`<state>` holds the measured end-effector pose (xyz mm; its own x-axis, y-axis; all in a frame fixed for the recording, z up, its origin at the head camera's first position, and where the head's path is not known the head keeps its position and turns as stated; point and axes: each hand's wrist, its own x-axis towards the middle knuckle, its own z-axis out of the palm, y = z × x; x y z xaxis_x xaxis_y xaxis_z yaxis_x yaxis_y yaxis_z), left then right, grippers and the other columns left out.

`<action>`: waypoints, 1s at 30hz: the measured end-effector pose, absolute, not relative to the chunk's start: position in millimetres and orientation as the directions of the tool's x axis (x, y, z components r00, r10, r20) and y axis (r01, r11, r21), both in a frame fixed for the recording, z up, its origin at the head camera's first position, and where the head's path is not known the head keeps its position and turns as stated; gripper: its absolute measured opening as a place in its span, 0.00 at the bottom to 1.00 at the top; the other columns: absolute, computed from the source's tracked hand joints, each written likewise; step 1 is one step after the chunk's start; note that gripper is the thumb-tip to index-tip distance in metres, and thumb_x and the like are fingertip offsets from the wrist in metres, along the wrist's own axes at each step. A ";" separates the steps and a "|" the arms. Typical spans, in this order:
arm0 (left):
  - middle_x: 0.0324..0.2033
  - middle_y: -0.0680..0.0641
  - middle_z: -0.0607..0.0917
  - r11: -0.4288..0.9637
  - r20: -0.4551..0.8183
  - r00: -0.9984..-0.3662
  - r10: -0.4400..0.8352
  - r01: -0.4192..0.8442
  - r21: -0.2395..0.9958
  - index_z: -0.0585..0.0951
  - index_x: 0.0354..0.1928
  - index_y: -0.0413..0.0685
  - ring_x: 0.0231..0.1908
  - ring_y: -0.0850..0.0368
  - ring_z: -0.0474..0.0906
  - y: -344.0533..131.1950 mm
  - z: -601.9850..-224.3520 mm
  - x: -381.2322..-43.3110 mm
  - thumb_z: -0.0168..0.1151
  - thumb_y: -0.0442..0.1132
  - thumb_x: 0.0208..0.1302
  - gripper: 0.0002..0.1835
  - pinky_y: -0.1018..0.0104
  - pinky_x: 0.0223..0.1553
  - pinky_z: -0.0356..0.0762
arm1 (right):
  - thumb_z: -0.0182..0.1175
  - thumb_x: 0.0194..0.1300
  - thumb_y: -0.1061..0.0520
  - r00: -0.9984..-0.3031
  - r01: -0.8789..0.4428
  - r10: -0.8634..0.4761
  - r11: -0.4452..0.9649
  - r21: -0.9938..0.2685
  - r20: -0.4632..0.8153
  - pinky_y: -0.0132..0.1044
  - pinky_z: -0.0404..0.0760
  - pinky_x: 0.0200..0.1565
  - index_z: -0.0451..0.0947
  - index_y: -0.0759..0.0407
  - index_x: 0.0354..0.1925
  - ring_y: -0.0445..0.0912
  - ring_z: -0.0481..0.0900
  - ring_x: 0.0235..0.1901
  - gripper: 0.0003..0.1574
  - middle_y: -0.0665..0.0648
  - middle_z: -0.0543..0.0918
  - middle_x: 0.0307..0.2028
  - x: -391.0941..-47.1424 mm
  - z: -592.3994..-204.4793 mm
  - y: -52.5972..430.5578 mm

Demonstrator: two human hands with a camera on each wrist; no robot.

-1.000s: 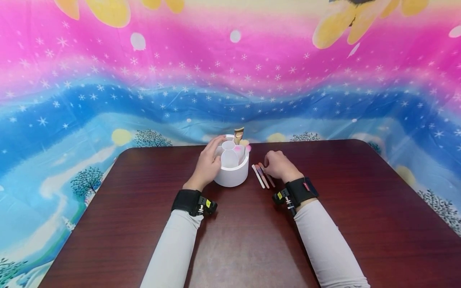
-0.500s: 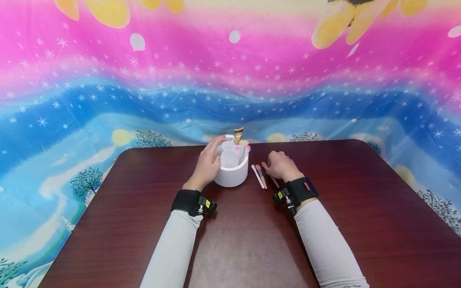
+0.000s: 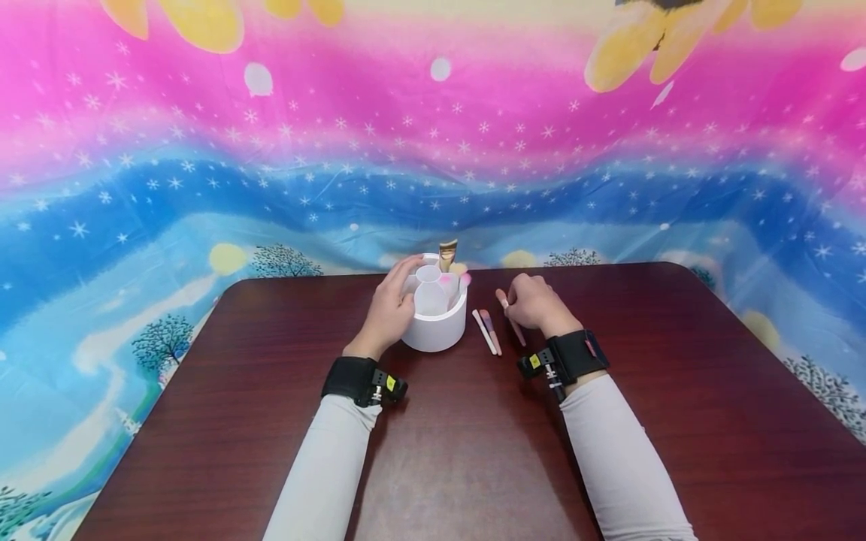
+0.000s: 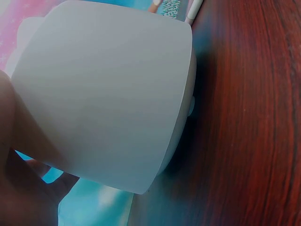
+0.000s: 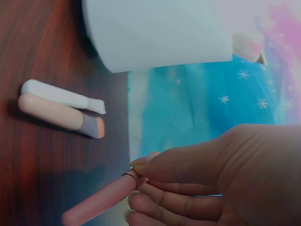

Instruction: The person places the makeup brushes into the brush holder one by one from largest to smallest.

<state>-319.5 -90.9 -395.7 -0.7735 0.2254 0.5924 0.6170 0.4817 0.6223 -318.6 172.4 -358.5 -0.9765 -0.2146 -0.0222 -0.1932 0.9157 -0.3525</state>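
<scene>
A round white makeup organizer (image 3: 434, 335) with divided compartments stands near the table's back edge. My left hand (image 3: 384, 312) grips its left side, thumb in front and fingers reaching behind; in the left wrist view the organizer's wall (image 4: 103, 89) hides most of the fingers. Between thumb and fingertips, my right hand (image 3: 536, 305) pinches a makeup brush with a pink handle (image 5: 101, 200) near its metal collar. In the head view the brush slants, handle end toward me. Left of it, a white-handled brush (image 5: 59, 95) and a beige-handled brush (image 5: 49, 111) lie side by side on the table.
Several items stand in the organizer, among them a gold-topped tube (image 3: 448, 255) and a pink-tipped brush (image 3: 464, 279). The dark red wooden table (image 3: 433, 458) ends just behind the organizer, where a printed cloth backdrop (image 3: 433, 150) hangs.
My right hand has drawn the pink brush to the right, away from the other two, and its bristle end now points farther back. The left hand stays on the organizer.
</scene>
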 end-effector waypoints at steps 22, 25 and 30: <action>0.64 0.56 0.65 0.494 0.582 -0.781 0.226 0.607 0.623 0.69 0.62 0.54 0.63 0.65 0.54 -91.2 -395.3 -320.0 0.46 0.22 0.53 0.33 0.53 0.61 0.60 | 0.59 0.58 0.60 -0.967 -0.252 -0.220 0.873 -0.418 0.126 0.46 0.76 0.41 0.80 0.62 0.38 0.50 0.75 0.39 0.08 0.57 0.80 0.38 -308.5 -328.9 173.3; 0.64 0.56 0.65 0.492 0.582 -0.781 0.225 0.607 0.624 0.69 0.62 0.54 0.63 0.65 0.54 -91.3 -396.2 -320.8 0.46 0.22 0.52 0.33 0.52 0.61 0.60 | 0.59 0.58 0.61 -0.965 -0.260 -0.219 0.865 -0.429 0.143 0.47 0.75 0.42 0.79 0.61 0.37 0.50 0.75 0.40 0.08 0.57 0.81 0.37 -307.4 -326.0 174.0; 0.64 0.55 0.65 0.492 0.581 -0.782 0.225 0.606 0.625 0.69 0.62 0.54 0.63 0.65 0.54 -91.3 -396.7 -321.2 0.45 0.22 0.52 0.33 0.52 0.61 0.60 | 0.60 0.59 0.61 -0.963 -0.265 -0.207 0.848 -0.460 0.174 0.45 0.75 0.40 0.80 0.60 0.36 0.48 0.76 0.37 0.06 0.55 0.82 0.32 -305.2 -319.7 172.9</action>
<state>-321.2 -91.3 -396.7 -0.7821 0.2249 0.5811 0.6060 0.4920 0.6251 -305.2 172.9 -319.7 -0.9627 -0.2069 0.1744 -0.2654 0.8475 -0.4596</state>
